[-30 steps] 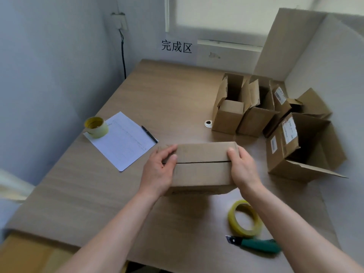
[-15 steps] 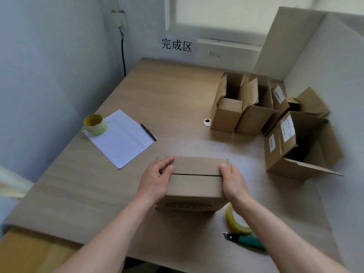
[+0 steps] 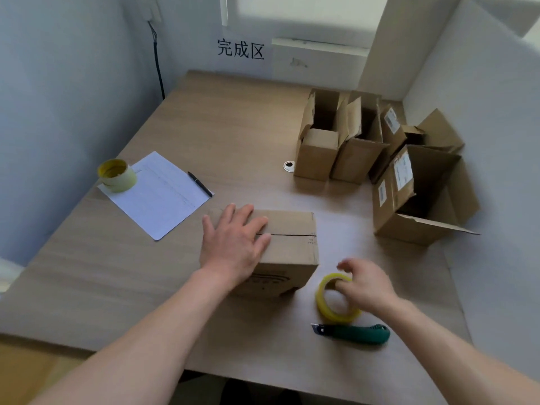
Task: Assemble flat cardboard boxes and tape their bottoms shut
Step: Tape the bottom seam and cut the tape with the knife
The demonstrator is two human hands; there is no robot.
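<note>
Squarely upturned, brown cardboard box (image 3: 287, 241), untaped centre seam between closed flaps.

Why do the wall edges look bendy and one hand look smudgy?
In the head view, the wide-angle lens curves the wall edges near the picture's sides; the right hand, at the tape roll, is smeared by motion blur; the left hand, flat on the box, looks sharper; bright window light at the top washes out detail there.
</note>
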